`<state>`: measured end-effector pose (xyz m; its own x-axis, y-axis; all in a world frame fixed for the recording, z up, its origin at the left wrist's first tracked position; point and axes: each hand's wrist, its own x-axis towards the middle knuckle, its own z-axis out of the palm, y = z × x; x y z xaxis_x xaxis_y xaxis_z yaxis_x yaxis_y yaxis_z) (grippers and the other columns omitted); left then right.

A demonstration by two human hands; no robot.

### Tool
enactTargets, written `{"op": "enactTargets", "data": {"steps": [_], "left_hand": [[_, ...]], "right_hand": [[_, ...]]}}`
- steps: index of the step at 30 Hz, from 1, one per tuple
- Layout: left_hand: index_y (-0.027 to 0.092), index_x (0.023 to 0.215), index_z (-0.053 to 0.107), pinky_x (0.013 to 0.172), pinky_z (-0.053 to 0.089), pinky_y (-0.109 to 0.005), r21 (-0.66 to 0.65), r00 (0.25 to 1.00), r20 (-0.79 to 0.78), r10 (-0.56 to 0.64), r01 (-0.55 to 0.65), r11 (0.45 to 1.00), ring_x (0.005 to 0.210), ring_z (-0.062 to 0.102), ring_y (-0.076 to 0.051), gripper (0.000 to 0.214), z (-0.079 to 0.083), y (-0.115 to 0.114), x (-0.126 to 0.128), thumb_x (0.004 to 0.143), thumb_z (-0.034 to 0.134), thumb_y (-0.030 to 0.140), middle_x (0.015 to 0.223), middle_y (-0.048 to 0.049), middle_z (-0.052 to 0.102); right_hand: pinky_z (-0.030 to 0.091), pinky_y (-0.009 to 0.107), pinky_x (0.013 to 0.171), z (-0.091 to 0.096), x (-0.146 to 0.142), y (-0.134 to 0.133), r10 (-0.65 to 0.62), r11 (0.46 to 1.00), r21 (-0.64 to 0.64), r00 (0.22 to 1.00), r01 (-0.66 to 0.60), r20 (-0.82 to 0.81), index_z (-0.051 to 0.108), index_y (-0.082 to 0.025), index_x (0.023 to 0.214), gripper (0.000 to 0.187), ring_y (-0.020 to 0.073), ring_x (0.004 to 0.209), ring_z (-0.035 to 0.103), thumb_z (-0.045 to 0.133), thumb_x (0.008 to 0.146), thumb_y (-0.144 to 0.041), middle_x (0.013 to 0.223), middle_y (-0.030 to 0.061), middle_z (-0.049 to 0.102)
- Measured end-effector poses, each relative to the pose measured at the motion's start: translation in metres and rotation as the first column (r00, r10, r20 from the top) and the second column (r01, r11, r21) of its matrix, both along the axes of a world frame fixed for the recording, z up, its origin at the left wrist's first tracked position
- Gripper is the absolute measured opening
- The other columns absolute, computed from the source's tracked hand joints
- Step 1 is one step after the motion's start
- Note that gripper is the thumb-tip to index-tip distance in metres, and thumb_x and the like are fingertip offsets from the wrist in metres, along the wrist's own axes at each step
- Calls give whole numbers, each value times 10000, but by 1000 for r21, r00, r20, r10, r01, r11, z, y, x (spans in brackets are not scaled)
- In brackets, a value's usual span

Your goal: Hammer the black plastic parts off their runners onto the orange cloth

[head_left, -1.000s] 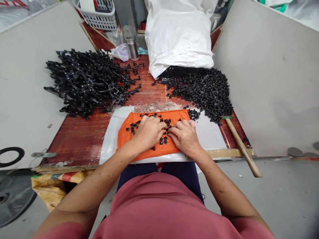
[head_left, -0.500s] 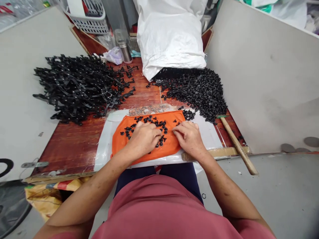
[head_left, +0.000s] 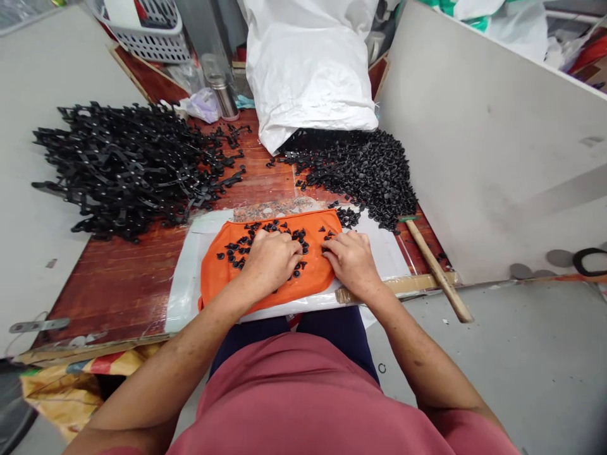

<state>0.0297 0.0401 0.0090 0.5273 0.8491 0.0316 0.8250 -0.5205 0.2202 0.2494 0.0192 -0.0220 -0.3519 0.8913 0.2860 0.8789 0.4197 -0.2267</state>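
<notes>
An orange cloth (head_left: 222, 284) lies in front of me, with several small black plastic parts (head_left: 231, 254) scattered over it. They have round heads and short stems. My left hand (head_left: 270, 256) rests among them, palm down, its fingers curled; what they hold, if anything, is hidden. At the cloth's right side my right hand (head_left: 353, 259) is closed in a pinch, with a small black part showing at the thumb and fingertip. A few more black parts lie just beyond those fingers.
A tangled heap of black strips (head_left: 128, 170) covers the table's left. Loose black parts (head_left: 374, 170) spill from a white sack (head_left: 308, 76) at the back. To the right lies a wooden-handled hammer (head_left: 439, 272). Grey panels (head_left: 493, 126) flank the table; a metal flask (head_left: 222, 95) stands behind.
The view has turned slightly to the right, so the scene sits farther left. Both hands keep nearly the same places over the cloth. A black part now shows at my right fingertips.
</notes>
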Motion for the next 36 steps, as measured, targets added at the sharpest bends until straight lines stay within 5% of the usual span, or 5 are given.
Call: {"op": "enactTargets", "data": {"steps": [7,11,20,27,36], "left_hand": [[219,940,765,850,366,-421,57,998,55,20,-23,998,933,651,-258,188,-2,0,-4,976,582,245,912,-64,747],[227,985,769,824,369,-392,3,992,119,52,-52,999,924,664,-238,185,7,6,-13,970,586,245,919,-50,751],[243,926,774,822,351,-399,6,997,78,-7,6,1000,872,627,-227,201,3,-11,-14,960,577,252,859,-44,696],[197,888,764,848,353,-440,43,1000,17,-12,11,999,917,607,-262,217,0,-13,3,957,580,289,884,-82,692],[206,849,753,832,366,-438,9,994,84,73,-74,997,903,604,-254,220,-1,-17,6,964,575,266,887,-83,702]], "right_hand": [[306,405,960,0,-18,-7,182,981,53,981,-185,67,779,-210,1070,275,244,931,518,507,1041,-194,886,65,714],[329,393,938,5,-14,-6,86,996,26,995,-85,-52,726,-200,1245,309,240,969,555,522,1018,-154,1000,76,735],[280,409,828,16,-38,15,107,993,-52,993,-104,55,784,-220,928,202,244,923,542,600,1006,-253,899,60,719],[296,396,860,13,-24,8,97,989,-111,994,-101,-43,777,-234,989,179,229,908,568,602,990,-197,904,37,728],[322,383,833,10,-24,24,51,999,0,994,-51,-95,776,-238,1071,224,227,893,577,560,1021,-204,921,52,731]]}}
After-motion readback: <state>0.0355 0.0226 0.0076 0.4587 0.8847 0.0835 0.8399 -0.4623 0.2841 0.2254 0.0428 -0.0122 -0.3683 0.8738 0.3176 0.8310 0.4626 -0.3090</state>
